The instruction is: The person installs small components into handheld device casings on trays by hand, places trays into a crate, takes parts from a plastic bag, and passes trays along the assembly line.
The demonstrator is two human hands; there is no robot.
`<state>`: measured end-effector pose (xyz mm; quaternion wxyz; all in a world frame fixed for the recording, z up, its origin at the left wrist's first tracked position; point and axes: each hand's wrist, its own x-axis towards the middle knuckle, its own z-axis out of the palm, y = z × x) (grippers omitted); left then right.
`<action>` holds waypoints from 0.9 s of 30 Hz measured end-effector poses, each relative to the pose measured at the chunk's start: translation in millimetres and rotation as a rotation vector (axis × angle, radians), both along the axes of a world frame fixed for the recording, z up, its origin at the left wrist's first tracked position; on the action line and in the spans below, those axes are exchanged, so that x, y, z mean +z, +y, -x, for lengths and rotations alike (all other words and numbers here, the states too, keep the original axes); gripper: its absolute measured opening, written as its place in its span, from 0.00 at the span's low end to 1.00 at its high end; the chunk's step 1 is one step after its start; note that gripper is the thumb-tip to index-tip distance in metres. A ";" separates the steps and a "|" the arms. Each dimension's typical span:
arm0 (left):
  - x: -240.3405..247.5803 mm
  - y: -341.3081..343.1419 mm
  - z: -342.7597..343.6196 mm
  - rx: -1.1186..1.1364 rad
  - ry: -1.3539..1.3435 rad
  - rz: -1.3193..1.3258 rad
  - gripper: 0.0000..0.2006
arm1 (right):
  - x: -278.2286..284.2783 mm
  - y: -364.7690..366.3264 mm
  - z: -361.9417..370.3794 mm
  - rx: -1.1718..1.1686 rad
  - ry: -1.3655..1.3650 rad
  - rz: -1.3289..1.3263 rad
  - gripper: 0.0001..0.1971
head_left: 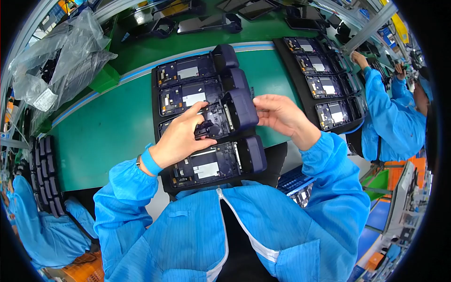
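Observation:
Four open dark blue device housings lie in a column on a black mat [162, 176], each with a raised block at its right end. My left hand [178, 136] spans the third housing from the back [218, 120], index finger toward its far edge, thumb at its near edge. A small black part [202, 128] shows under the curled fingers. My right hand [284, 117] is closed at the fingertips beside that housing's raised block [242, 110]. A thin dark piece [252, 91] shows just beyond those fingertips; whether they hold it is unclear. The nearest housing [206, 167] lies untouched.
Another mat at right carries several similar housings [324, 87]. A co-worker's sleeve [390, 113] is beyond it. Clear plastic bags [61, 61] and a green bin [104, 79] stand back left. Dark screen units [202, 23] lie on the rear surface. Stacked dark parts [46, 174] sit far left.

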<state>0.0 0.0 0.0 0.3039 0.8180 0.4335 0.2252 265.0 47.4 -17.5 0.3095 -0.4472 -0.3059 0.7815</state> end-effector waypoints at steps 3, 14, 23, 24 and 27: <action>2.1 0.0 2.1 0.009 -0.059 0.040 0.18 | 2.9 -3.0 15.8 0.040 0.030 0.061 0.12; -2.7 -3.3 0.5 -0.017 -0.134 0.070 0.16 | 11.5 -4.0 35.8 0.136 -0.132 0.050 0.10; -9.3 -1.5 -2.2 -0.048 -0.109 0.011 0.16 | 0.5 -0.3 34.4 0.232 -0.193 -0.055 0.09; -8.7 -1.1 -2.1 -0.046 -0.103 0.034 0.16 | 1.9 1.0 34.0 0.232 -0.191 -0.055 0.09; -9.0 0.0 -3.3 -0.042 -0.023 0.029 0.17 | 4.5 3.9 25.0 0.248 -0.213 -0.043 0.08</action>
